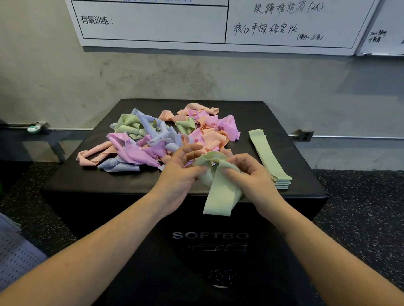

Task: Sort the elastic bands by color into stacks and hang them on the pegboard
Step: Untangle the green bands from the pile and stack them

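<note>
Grip: both our hands pinch one crumpled green band (215,176) above the near edge of the box; our left hand (180,175) has thumb and fingertips closed on its left fold, our right hand (253,178) has fingers curled round its right side, and a flat tail of the band hangs down over the box front.
Room: a grey concrete wall (199,76) stands behind the box, with a large whiteboard (156,21) of printed and handwritten characters on it and a second board (396,29) at its right; dark speckled flooring (367,206) lies all round.
Surface: a black padded box (299,180), lettered "SOFTBO" on its front, bears everything.
Pegboard: a pale perforated panel (4,255) shows at the lower left, on the floor side of the box, well apart from the bands.
Heap: a tangled pile of bands (160,137) in pink, peach, lilac-blue and green covers the left and middle of the top; its near edge lies just behind our left fingers, partly hidden by them.
Green stack: flat green bands (269,157) lie piled neatly at the right of the top, just beside our right hand; about five layers show at the near end, though the edges blur.
Count: one band in hand, one sorted stack, one unsorted heap, two boards on the wall.
</note>
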